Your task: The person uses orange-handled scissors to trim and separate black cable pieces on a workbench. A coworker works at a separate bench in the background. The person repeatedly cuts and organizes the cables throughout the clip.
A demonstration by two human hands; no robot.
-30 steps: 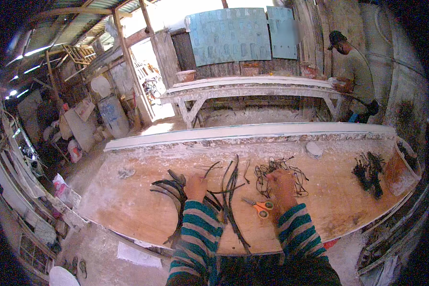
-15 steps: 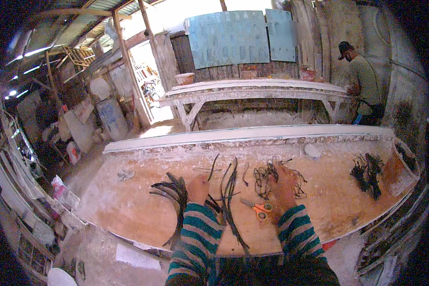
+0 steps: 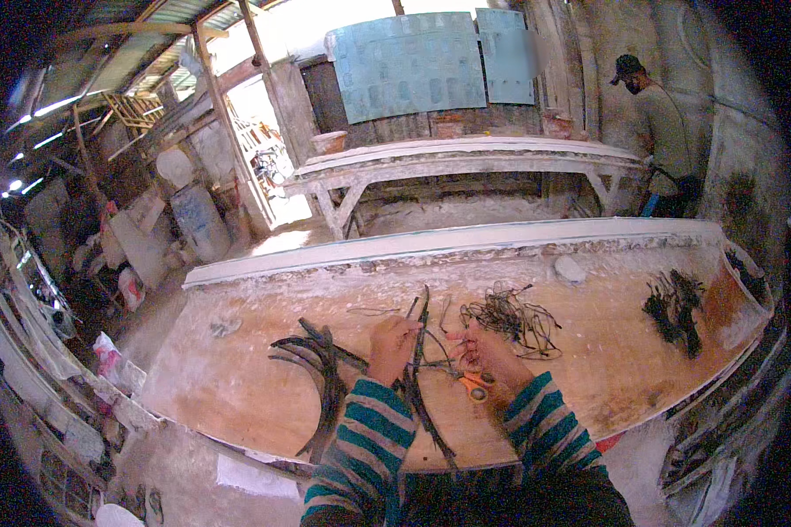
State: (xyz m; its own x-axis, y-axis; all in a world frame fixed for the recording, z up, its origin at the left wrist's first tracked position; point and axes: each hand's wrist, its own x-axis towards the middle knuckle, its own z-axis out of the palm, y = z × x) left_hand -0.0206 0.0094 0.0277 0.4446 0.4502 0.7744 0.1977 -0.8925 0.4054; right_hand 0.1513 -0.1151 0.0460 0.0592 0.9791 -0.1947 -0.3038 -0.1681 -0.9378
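Note:
My left hand (image 3: 394,347) is closed round a narrow black strip, its end poking up beside the fingers. My right hand (image 3: 492,353) has its fingertips pinched together close by, with a thin dark cord (image 3: 440,341) running between the hands. Under them, long black strips (image 3: 426,413) lie lengthwise on the board. Orange-handled scissors (image 3: 476,384) rest beside my right hand, their blades partly covered by it. Left of my left hand is a curved bundle of black strips (image 3: 328,382). A loose tangle of thin dark cords (image 3: 518,321) lies beyond my right hand.
The wooden worktable (image 3: 237,369) has a raised pale ledge (image 3: 501,235) along its far side. At the right are a dark bunch of cords (image 3: 674,312) and a tipped, dusty bucket (image 3: 740,303). A person (image 3: 664,132) stands by another long bench (image 3: 475,158) behind.
My right hand has left the cord tangle and come left, close to my left hand, pinching a cord. My left hand has moved slightly right. The view has shifted a little.

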